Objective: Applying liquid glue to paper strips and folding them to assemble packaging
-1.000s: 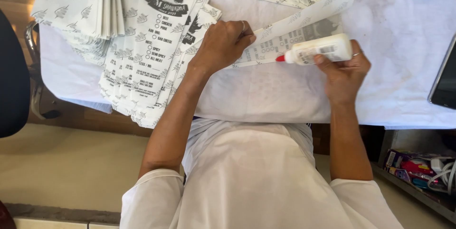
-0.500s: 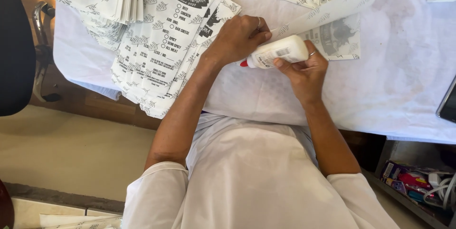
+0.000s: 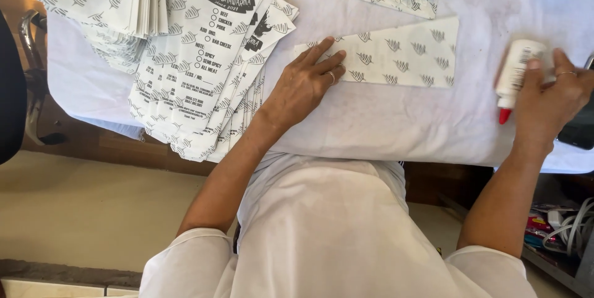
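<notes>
Small packaging workshop: white cloth-covered worktable [image 3: 396, 125] heaped with stacks of flat printed leaf-pattern paper food bags [image 3: 204, 75], worn wooden frame beneath.

A white cloth-covered table [image 3: 396, 131] fills the upper part of the view, its surface faintly smudged and creased. Its brown wooden edge [image 3: 117, 146] shows below the cloth on the left side. Beneath lies a pale beige floor [image 3: 93, 211], lit evenly by soft daylight, with a white strip along the lower left corner. At the far left stands a dark chair with a curved metal frame [image 3: 28, 44]. At the lower right, a low shelf holds white cables and colourful small packets [image 3: 557, 227], partly in shadow.
</notes>
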